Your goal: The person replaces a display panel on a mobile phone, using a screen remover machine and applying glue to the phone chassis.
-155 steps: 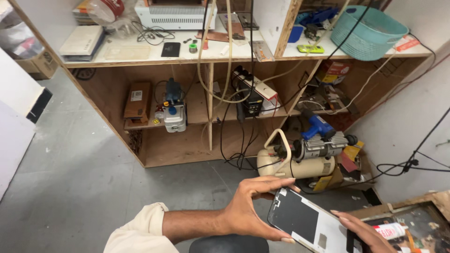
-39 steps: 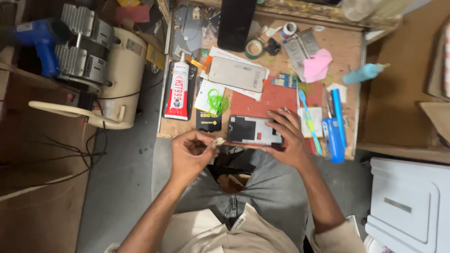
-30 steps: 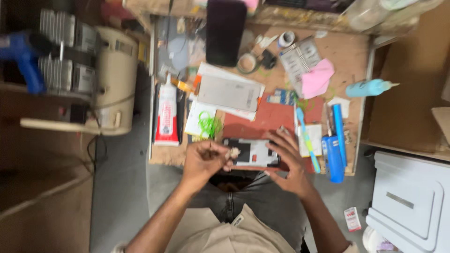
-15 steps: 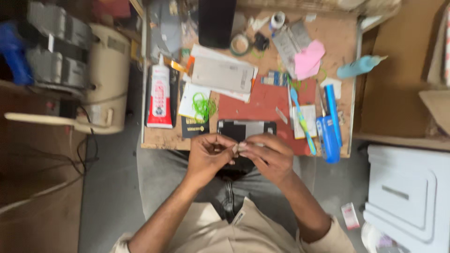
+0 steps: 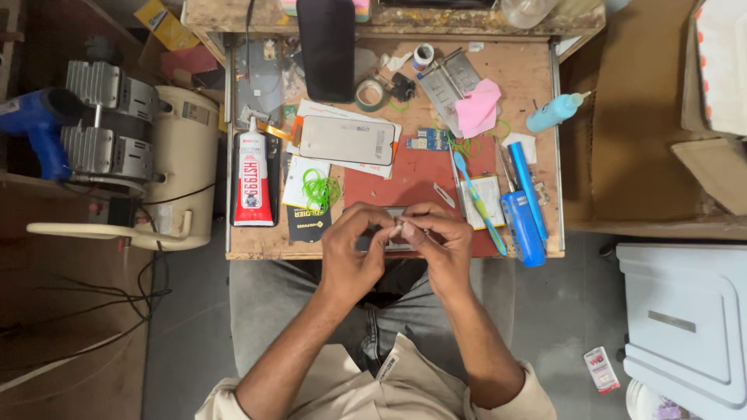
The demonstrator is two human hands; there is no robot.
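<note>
My left hand (image 5: 350, 253) and my right hand (image 5: 437, 239) meet at the near edge of a small wooden workbench (image 5: 545, 101). Their fingertips pinch one small pale piece (image 5: 397, 230) between them; what it is I cannot tell. Just under the hands lies an opened phone (image 5: 389, 239) on a red mat (image 5: 405, 175), mostly hidden by my fingers.
On the bench lie a glue tube (image 5: 253, 175), a pale phone back panel (image 5: 346, 140), a black phone (image 5: 325, 47), green rubber bands (image 5: 317, 189), a pink cloth (image 5: 477, 107), a toothbrush (image 5: 476, 198) and blue tools (image 5: 523, 210). A cream compressor (image 5: 179, 155) stands left, a white box (image 5: 685, 327) right.
My right hand has lifted off the phone and come over to the left hand; both now pinch the small piece together. Before that I looked away from a shelf to the bench.
</note>
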